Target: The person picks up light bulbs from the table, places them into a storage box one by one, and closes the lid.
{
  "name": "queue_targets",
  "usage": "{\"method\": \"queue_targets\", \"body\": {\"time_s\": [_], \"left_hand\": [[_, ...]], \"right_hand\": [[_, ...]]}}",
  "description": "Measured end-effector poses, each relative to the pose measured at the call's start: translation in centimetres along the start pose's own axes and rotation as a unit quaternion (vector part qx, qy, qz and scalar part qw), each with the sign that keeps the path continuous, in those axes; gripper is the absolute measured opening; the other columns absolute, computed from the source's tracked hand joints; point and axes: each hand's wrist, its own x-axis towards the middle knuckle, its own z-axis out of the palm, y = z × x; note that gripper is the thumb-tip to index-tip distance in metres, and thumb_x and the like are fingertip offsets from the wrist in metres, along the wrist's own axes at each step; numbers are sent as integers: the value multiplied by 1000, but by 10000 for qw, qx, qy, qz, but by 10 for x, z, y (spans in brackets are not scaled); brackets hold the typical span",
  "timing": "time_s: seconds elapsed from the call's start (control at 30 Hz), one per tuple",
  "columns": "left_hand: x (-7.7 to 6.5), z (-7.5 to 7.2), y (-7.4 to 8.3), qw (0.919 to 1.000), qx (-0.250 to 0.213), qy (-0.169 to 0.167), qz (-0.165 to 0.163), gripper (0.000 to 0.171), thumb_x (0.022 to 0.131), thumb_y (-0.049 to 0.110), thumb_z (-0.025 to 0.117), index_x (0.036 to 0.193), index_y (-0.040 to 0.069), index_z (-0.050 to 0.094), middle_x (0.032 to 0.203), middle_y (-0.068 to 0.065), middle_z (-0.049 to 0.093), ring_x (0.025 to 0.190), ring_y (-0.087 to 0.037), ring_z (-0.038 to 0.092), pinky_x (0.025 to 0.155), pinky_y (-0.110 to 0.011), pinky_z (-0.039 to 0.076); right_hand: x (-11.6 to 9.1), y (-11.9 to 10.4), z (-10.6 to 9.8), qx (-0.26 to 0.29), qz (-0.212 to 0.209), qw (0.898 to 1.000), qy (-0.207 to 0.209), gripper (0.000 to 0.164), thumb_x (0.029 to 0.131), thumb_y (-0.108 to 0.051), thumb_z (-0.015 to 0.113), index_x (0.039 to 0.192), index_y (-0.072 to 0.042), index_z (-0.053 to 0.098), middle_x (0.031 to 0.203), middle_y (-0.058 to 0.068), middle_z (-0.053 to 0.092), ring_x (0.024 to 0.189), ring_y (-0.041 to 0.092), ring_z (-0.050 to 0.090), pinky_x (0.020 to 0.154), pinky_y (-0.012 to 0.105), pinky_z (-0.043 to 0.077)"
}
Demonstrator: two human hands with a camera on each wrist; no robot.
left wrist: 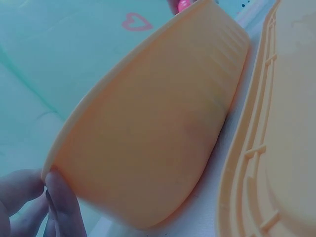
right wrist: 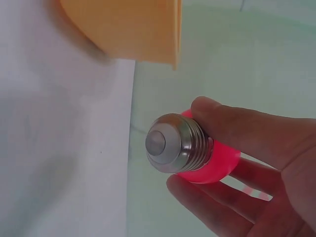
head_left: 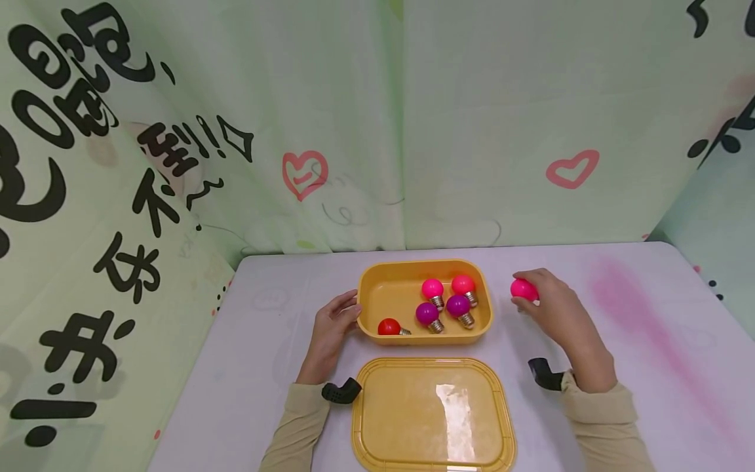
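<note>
A pink light bulb (right wrist: pixel 217 163) with a metal screw base is gripped between the thumb and fingers of my right hand (head_left: pixel 560 311), to the right of a yellow plastic box (head_left: pixel 377 278). In the right wrist view the base faces the camera. My left hand (head_left: pixel 333 331) pinches the box's left rim with thumb and fingers. Lying inside the box are a red bulb (head_left: pixel 388 326) at the front left, two purple bulbs (head_left: pixel 427 314) and two pink bulbs (head_left: pixel 432 288) toward the right.
A yellow lid (head_left: pixel 407 419) lies flat on the white table (head_left: pixel 283 314) just in front of the box. Behind the table hangs a pale green curtain (head_left: pixel 472 131) with hearts and black writing. Black wrist mounts (head_left: pixel 342 391) show at both sleeves.
</note>
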Motion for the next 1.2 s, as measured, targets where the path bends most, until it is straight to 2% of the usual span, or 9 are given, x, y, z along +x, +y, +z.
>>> {"method": "queue_targets", "body": {"time_s": [0.3, 0.57, 0.87, 1.03, 1.2], "left_hand": [[0, 1, 1, 10000, 21, 28, -2, 41, 93, 13, 69, 133, 6, 61, 129, -16, 59, 102, -20, 63, 78, -23, 57], [1, 0, 0, 10000, 56, -11, 6, 43, 93, 14, 69, 134, 6, 59, 130, -17, 58, 104, -22, 62, 79, -22, 57], [0, 2, 0, 10000, -4, -75, -5, 41, 94, 11, 67, 134, 5, 59, 131, -18, 57, 106, -23, 62, 78, -23, 56], [0, 1, 1, 10000, -70, -43, 49, 40, 94, 10, 67, 133, 6, 60, 130, -17, 58, 106, -23, 61, 78, -24, 57], [-1, 0, 1, 10000, -19, -60, 30, 40, 94, 11, 68, 133, 7, 60, 130, -17, 57, 106, -22, 61, 79, -24, 57]], "right_hand": [[2, -26, 6, 133, -294, 9994, 104, 50, 87, -9, 75, 131, 5, 56, 126, 26, 56, 107, 44, 57, 86, 57, 54], [3, -51, 18, 116, -739, 9972, 70, 48, 85, -8, 77, 127, 5, 59, 122, 23, 59, 114, 42, 58, 96, 57, 49], [10, -68, 37, 24, -1300, 9914, 126, 39, 85, -6, 77, 120, 5, 63, 114, 18, 63, 102, 36, 62, 89, 51, 54], [15, -77, 49, 56, -1562, 9876, 129, 41, 84, -8, 79, 120, 4, 64, 116, 18, 63, 103, 35, 63, 90, 49, 55], [18, -85, 58, 2, -1568, 9876, -22, 45, 84, -11, 79, 124, 2, 64, 119, 18, 63, 107, 35, 62, 93, 48, 54]]}}
